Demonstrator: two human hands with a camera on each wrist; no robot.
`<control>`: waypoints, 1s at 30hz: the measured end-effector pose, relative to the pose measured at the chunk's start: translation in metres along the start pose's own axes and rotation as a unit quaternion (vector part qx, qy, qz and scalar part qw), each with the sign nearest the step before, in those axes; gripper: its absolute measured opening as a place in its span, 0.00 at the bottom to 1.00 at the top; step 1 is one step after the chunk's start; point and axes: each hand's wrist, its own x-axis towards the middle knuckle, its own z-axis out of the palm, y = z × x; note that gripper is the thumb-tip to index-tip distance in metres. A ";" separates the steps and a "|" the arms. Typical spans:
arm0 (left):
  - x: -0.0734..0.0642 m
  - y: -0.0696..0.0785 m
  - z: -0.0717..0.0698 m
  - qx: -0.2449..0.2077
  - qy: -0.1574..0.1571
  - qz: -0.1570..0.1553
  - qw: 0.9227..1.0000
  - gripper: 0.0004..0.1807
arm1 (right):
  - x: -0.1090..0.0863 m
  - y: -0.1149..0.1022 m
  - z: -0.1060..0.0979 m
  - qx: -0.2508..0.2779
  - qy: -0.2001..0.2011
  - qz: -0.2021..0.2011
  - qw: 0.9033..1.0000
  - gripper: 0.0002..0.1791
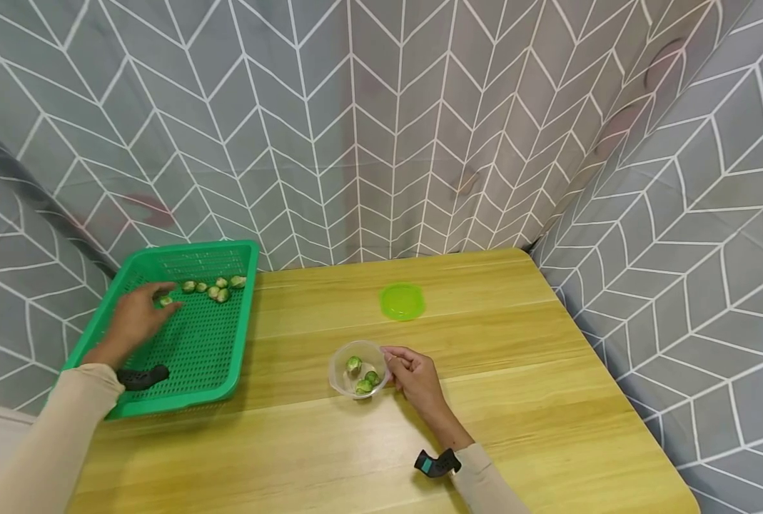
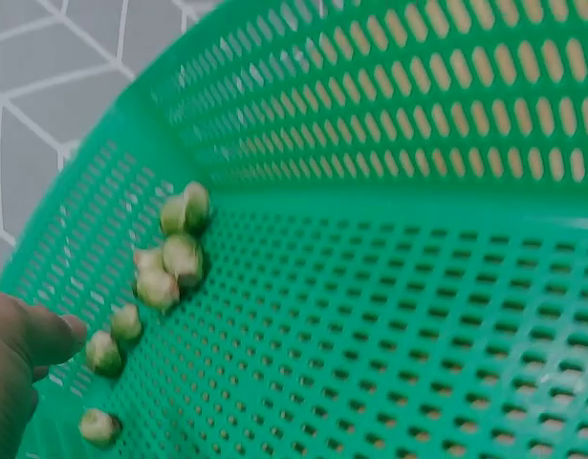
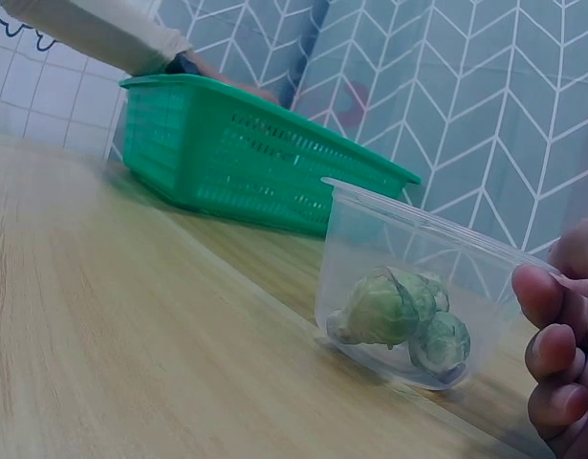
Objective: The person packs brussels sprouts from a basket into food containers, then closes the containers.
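Observation:
My left hand (image 1: 138, 314) reaches into a green plastic basket (image 1: 245, 321), thumb and fingers spread around a Brussels sprout (image 1: 166, 301) without visibly gripping it. Several more Brussels sprouts (image 2: 158, 287) lie along the basket's far side. In the left wrist view, only part of the left hand (image 2: 21, 359) shows, at the left edge. On the table, my right hand (image 1: 417, 378) pinches the rim of a clear plastic tub (image 1: 337, 371) between thumb and fingers. Inside the tub sit three Brussels sprouts (image 3: 384, 308), seen through its wall in the right wrist view.
A bright green lid (image 1: 402, 301) lies flat on the wooden table (image 1: 548, 400), beyond the tub. Grey patterned curtains (image 1: 381, 128) hang behind the table and at its sides. The basket stands at the table's left, its rim raised around the sprouts.

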 end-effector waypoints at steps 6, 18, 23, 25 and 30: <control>0.009 -0.020 0.005 0.023 -0.029 -0.018 0.999 0.29 | 0.000 -0.003 0.000 -0.003 0.007 0.009 1.000 0.14; 0.013 -0.039 0.013 0.033 -0.060 -0.027 0.997 0.29 | 0.000 0.004 -0.001 -0.015 0.004 -0.005 1.000 0.12; 0.016 -0.041 0.017 0.036 -0.078 -0.035 0.996 0.30 | 0.000 0.003 -0.001 -0.016 0.003 -0.009 1.000 0.14; 0.017 -0.041 0.018 0.036 -0.083 -0.040 0.995 0.30 | 0.000 0.002 -0.001 -0.013 0.005 -0.007 1.000 0.14; 0.018 -0.042 0.021 0.042 -0.069 -0.034 0.996 0.24 | 0.000 0.000 0.000 -0.012 0.008 -0.004 1.000 0.14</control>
